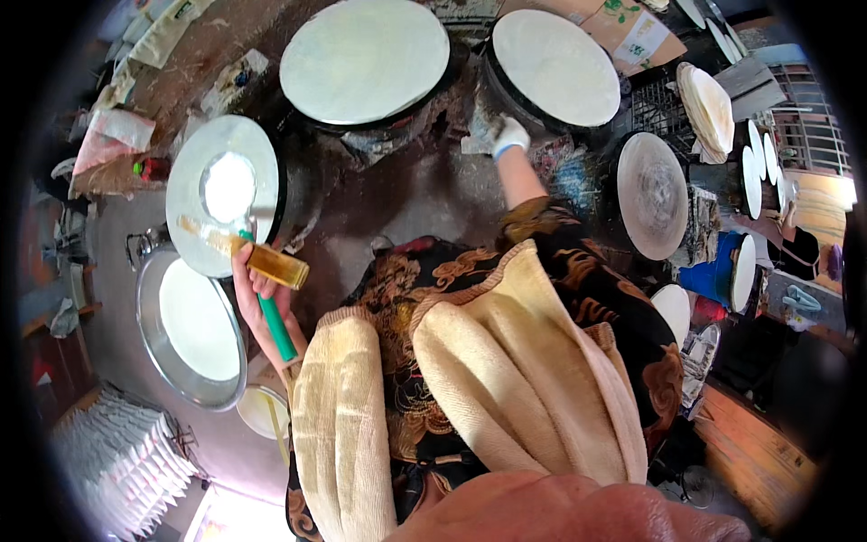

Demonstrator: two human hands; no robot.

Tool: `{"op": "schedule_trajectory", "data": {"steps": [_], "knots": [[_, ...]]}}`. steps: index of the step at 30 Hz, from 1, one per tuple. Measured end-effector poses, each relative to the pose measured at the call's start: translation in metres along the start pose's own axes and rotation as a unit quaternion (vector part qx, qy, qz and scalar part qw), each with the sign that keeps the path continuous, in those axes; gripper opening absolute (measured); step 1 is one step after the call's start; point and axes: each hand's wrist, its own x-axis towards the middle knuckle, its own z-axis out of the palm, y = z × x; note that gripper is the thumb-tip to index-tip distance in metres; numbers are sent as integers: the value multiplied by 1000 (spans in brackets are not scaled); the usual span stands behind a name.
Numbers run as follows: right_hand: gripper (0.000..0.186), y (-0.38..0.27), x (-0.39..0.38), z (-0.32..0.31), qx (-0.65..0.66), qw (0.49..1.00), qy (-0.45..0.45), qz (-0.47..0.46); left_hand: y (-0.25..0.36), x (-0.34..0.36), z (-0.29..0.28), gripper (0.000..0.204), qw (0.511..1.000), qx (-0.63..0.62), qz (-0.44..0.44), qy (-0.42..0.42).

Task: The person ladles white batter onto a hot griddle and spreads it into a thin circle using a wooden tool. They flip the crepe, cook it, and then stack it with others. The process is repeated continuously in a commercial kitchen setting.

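Note:
My left hand is closed around a green-handled tool and a flat yellowish wooden scraper. The scraper's far end reaches over a grey round griddle with a bright glare on it. My right hand, in a white glove, is stretched forward beside the front edge of a black-sided griddle topped with a white sheet of batter. Its fingers are too small and unclear to read. To the left of that stands another griddle covered in white.
A metal basin of white batter sits at the left, with a small bucket beside it. On the right are a bare greyish griddle, a stack of pale flat rounds and a blue bucket. A person's arm shows far right.

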Motion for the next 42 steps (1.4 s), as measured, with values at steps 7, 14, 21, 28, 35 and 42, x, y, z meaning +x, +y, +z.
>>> {"op": "schedule_trajectory", "data": {"steps": [7,14,21,28,35,42], "knots": [[14,25,-24,-163,-22,988,148,44,-14,-9,-21,6,999,29,-23,-15],[25,58,-242,34,-488,779,-360,160,-41,-23,-14,26,981,94,-25,169],[63,189,-417,148,-623,158,-761,-93,-16,-21,-79,16,956,191,138,176],[48,318,-493,155,-511,477,-715,10,96,-82,-144,63,987,-70,123,-75],[46,471,-490,204,-679,249,-635,-272,257,-59,-342,17,945,68,224,227],[40,608,-503,205,-811,-86,-551,-176,348,-29,-540,27,617,561,48,550]]}}
